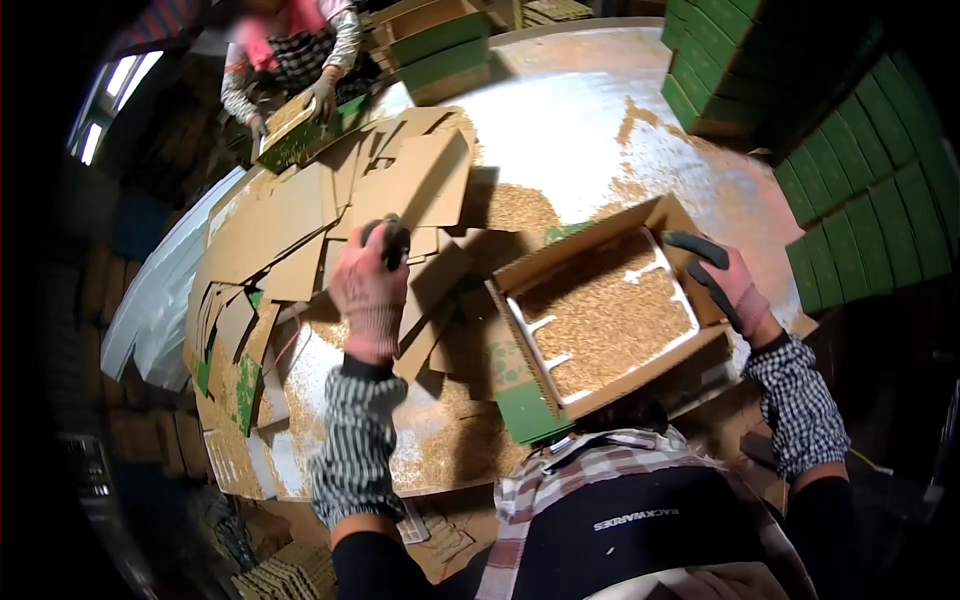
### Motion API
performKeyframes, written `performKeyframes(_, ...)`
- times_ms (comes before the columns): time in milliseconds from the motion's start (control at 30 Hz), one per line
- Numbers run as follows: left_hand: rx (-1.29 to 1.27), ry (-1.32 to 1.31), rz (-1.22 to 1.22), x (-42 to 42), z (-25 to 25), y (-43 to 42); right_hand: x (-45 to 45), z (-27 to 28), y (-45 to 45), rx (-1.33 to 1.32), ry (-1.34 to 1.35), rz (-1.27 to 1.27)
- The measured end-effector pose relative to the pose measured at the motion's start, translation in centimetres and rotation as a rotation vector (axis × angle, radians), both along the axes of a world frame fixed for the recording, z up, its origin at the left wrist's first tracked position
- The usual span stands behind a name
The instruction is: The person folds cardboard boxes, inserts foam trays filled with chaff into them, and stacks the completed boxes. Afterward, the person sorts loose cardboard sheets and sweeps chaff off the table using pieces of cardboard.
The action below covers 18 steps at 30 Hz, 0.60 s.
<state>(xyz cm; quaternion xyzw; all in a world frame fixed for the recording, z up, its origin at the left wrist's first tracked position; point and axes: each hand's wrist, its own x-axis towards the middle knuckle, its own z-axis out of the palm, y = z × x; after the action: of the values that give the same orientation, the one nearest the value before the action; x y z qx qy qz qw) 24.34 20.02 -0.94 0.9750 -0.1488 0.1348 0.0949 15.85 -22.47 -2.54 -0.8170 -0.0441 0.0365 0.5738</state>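
Observation:
An open cardboard box [519, 333] stands tilted at the table's near edge, filled with light-brown, loose flakes or grains [610, 315] inside a white inner frame [692, 310]. My right hand [728, 285], in a pink glove with dark fingers, grips the box's right end wall. Up and to the left of the box, my left hand [372, 285] is closed above flat cardboard pieces [430, 180]. Its dark gloved fingers are curled in, and whether something is inside them is hidden. A green printed flap [528, 405] shows beside the box's lower left corner.
Across the round table [560, 95], a person holds a green box [290, 150] of similar filling. Loose flakes [515, 208] lie scattered over the white tabletop. Green boxes [865, 220] are stacked at right, another open box [440, 45] stands at the back, and plastic sheeting [160, 280] hangs left.

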Motion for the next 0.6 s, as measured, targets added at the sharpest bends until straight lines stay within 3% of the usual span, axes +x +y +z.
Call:
performKeyframes(33, -0.018, -0.068, -0.117, -2.7, 2.5, -3.9, 0.3, -1.2, -1.4, 0.114, 0.119, -0.029)
performKeyframes(100, -0.048, -0.213, -0.32, -8.4, 4.7, -11.1, 0.4, -1.2, -1.2, 0.242, 0.057, -0.012)
performKeyframes(133, 0.001, 0.213, -0.228, -9.9, 2.5, -14.7, 0.4, -3.1, -2.2, 0.305, 0.151, -0.058)
performKeyframes(167, 0.05, 0.639, -0.121, -10.9, 0.5, -17.3, 0.1, -2.7, -1.8, 0.373, 0.084, -0.048)
performKeyframes(267, -0.053, 0.547, -0.658, -10.8, 2.9, -18.0, 0.1, -2.1, -1.9, 0.58, 0.088, -0.028)
performKeyframes(300, -0.069, 0.623, -0.681, -11.1, 2.7, -18.2, -0.4, -1.6, -1.8, 0.685, 0.164, -0.018)
performKeyframes(400, -0.155, 0.882, -0.693, -10.8, -0.2, -18.0, -0.8, -1.6, -2.3, 0.547, 0.265, -0.034)
performKeyframes(433, 0.078, 0.956, -0.609, -10.8, 0.7, -17.7, -0.8, -1.8, -2.5, 0.529, 0.273, -0.027)
performKeyframes(500, -0.286, 0.531, -0.596, -12.1, 2.9, -16.1, -0.9, -2.6, -2.5, 0.648, 0.069, -0.018)
performKeyframes(533, -0.461, 0.357, -0.494, -12.1, 2.9, -14.5, -0.4, -5.3, -4.2, 0.874, 0.181, 0.07)
performKeyframes(567, -0.781, 0.365, -0.263, -12.2, 1.5, -11.9, -1.4, -5.1, -3.6, 0.98, 0.107, -0.019)
performKeyframes(600, -1.181, 0.456, -0.059, -12.4, -0.9, -10.0, -1.1, -6.8, -4.5, 0.991, 0.242, 0.067)
